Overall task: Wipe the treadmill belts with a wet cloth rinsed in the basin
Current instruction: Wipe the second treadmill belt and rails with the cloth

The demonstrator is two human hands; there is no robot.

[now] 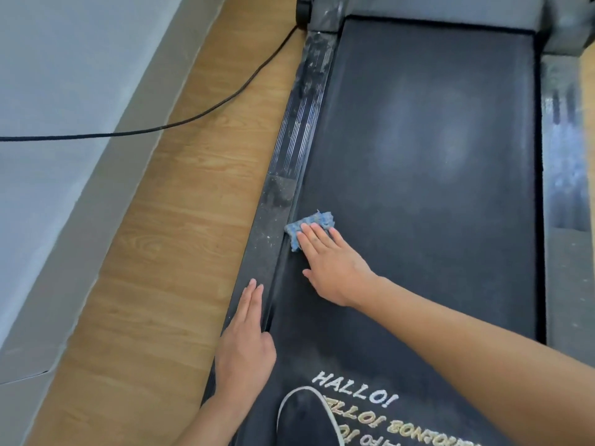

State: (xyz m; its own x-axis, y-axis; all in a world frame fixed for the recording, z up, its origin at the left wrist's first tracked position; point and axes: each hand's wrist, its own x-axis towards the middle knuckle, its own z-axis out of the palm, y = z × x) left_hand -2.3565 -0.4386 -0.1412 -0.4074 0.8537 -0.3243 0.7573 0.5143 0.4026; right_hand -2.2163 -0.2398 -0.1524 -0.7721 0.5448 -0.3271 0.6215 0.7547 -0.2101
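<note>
One wide-angle camera, worn on the head, is looking forward and steeply down, sitting close above the treadmill belt [418, 162], which is stretching from near to far; the wooden floor [154, 259] is filling the left side.

I record a floor [154, 252] of light wood-grain laminate, its planks running away from the camera in a narrow strip along the left side of the view. It is bounded on the left by a pale grey-white wall [58, 75], with a darker grey skirting band [103, 194] at its foot that shows a thin seam near the lower left corner. A black cable [199, 115] crosses wall, band and floor in a slack curve, under soft, even light.
</note>
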